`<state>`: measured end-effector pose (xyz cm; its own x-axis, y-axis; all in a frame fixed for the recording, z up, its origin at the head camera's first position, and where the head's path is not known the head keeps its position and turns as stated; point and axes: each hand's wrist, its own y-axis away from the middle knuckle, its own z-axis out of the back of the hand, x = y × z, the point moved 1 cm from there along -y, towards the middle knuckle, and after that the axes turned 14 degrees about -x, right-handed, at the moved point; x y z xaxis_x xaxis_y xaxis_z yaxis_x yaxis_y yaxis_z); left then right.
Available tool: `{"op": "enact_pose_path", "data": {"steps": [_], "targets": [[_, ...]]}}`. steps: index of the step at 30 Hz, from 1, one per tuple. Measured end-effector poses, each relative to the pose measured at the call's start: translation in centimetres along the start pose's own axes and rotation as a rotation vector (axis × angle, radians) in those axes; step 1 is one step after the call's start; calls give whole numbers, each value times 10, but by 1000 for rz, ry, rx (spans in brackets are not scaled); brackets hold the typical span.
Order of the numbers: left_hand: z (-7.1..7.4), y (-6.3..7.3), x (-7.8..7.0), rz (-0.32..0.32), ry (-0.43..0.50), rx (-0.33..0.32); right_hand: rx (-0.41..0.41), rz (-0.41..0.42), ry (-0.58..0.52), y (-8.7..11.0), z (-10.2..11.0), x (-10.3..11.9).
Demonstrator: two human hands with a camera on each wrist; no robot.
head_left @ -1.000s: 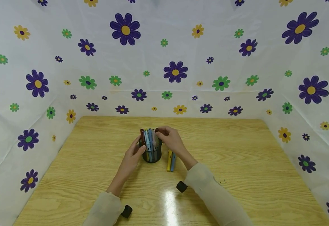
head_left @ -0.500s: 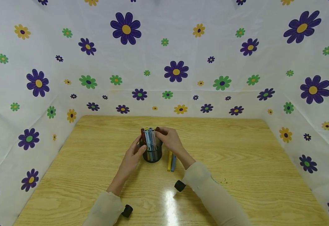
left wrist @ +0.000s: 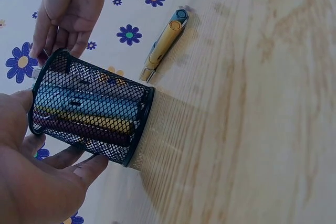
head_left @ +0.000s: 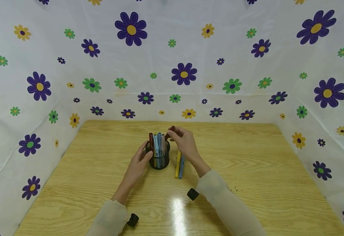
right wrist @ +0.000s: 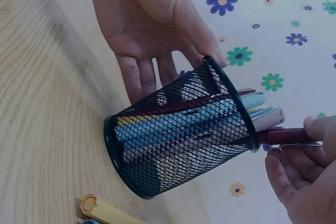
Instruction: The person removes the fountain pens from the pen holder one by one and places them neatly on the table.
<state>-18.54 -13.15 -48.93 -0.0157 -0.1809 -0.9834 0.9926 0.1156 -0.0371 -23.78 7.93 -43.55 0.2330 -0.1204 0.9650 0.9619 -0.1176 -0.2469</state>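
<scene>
A black mesh pen holder (head_left: 160, 162) stands upright on the table with several pens in it, among them light blue, dark blue, pinkish-grey and dark red ones. My left hand (head_left: 137, 160) grips its left side, thumb at the rim and fingers round the mesh. At the holder's right rim, my right hand (head_left: 185, 142) pinches a dark red pen (right wrist: 286, 136) by its upper part. This pen leans to the right, its lower end still at the mouth of the holder. Just right of the holder, a yellow pen (head_left: 177, 167) and a blue pen (head_left: 182, 167) lie side by side.
The wooden table (head_left: 101, 177) runs back to a white cloth (head_left: 148, 65) printed with flowers, which also hangs on both sides. Small dark specks lie on the table to the right. Each wrist carries a black camera block (head_left: 192, 194).
My right hand has moved up and to the right, drawing the dark red pen higher and tilting it outward. My left hand has stayed on the holder.
</scene>
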Motion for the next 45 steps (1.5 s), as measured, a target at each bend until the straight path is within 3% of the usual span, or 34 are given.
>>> {"op": "enact_pose_path", "data": {"steps": [18,28,45], "targets": [[2,2,0,-6,-10,9,-50,51,-114,-2,27,14],[2,2,1,8,-6,15,-113,67,-119,-1,44,21],[2,1,-1,22,-14,17,-143,55,-103,0,79,20]]}}
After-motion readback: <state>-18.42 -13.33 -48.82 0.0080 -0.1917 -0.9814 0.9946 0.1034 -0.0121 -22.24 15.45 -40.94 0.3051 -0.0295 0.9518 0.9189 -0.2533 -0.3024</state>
